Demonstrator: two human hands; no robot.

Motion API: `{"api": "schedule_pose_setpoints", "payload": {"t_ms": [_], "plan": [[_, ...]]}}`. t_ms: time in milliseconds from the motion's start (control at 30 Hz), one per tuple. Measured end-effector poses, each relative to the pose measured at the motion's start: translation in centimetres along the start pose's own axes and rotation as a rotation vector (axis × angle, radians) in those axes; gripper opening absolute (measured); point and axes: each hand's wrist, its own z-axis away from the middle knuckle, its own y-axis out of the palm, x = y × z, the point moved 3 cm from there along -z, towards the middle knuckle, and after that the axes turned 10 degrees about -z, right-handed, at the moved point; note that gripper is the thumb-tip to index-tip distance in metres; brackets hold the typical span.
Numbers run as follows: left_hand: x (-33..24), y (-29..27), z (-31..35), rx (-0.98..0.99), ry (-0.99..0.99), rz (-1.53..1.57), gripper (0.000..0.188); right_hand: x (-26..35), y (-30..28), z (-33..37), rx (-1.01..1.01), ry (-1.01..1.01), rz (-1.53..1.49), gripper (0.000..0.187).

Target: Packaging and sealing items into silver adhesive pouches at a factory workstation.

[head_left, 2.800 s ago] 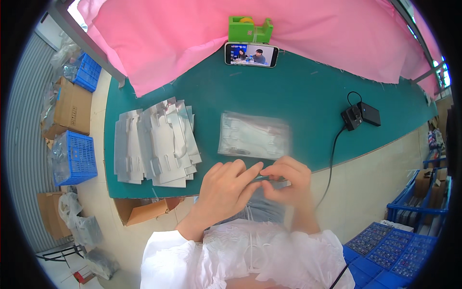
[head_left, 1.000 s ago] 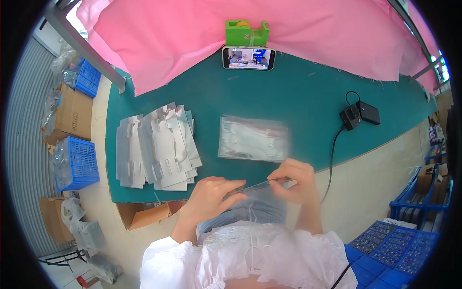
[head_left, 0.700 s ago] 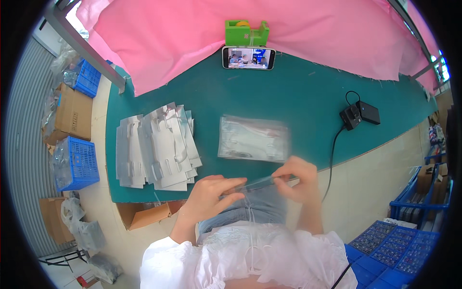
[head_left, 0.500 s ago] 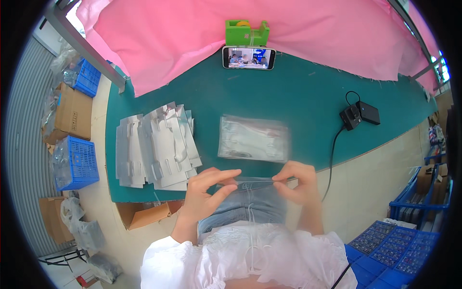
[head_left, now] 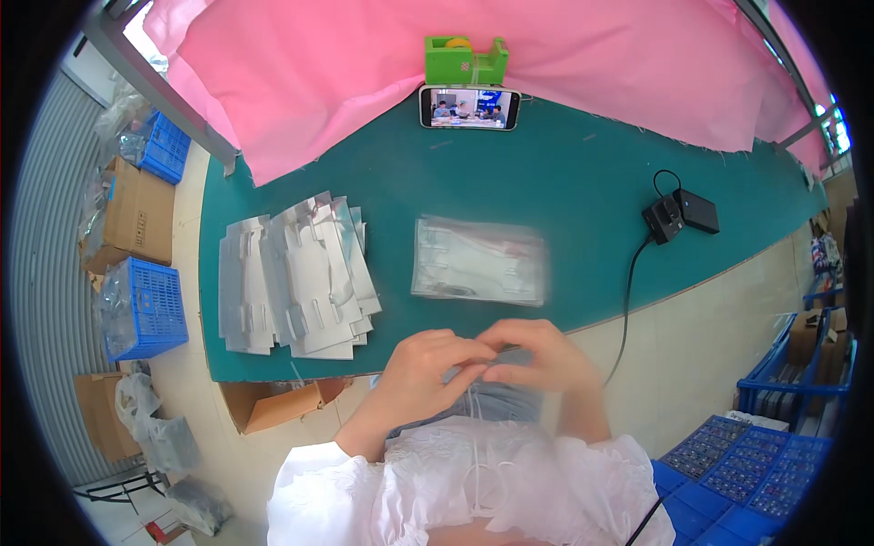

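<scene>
My left hand (head_left: 426,364) and my right hand (head_left: 539,353) meet at the near edge of the green table (head_left: 564,191), fingertips touching. Between them they pinch a small clear plastic bag (head_left: 492,364) that is mostly hidden by the fingers. Just beyond my hands lies a stack of filled clear bags (head_left: 480,260). To the left a fanned pile of flat white card inserts (head_left: 296,273) rests on the table.
A phone (head_left: 469,106) leans on a green tape dispenser (head_left: 465,59) at the back, against pink cloth (head_left: 364,64). A black charger with cable (head_left: 678,214) sits at the right. Blue crates (head_left: 146,305) and cardboard boxes (head_left: 137,214) stand on the floor to the left; more blue trays (head_left: 746,464) are lower right.
My hands, held apart stretching a clear bag at the table edge, have come together, and the bag is bunched between the fingertips.
</scene>
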Motion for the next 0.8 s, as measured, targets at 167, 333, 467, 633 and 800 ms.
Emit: {"api": "schedule_pose_setpoints", "payload": {"t_ms": [167,333,467,633,800], "plan": [[-0.7,0.0,0.0,-0.105,-0.074,0.125,0.039,-1.4,0.2,0.5,-0.033,0.072,-0.557,0.024],[-1.1,-0.1,-0.3,-0.345,0.107,-0.311,0.045,-2.1,0.3,0.1,-0.373,-0.025,-0.762,0.024],[-1.6,0.6,-0.6,-0.379,0.157,-0.527,0.048,-2.2,0.6,0.0,-0.460,-0.055,-0.826,0.030],[-0.8,1.2,-0.9,-0.383,0.133,-0.434,0.057,-1.4,0.9,0.0,-0.432,-0.087,-0.891,0.047],[-1.0,1.3,-1.0,-0.235,0.039,-0.401,0.060,-1.6,0.8,0.4,-0.443,-0.155,-0.764,0.045]]}}
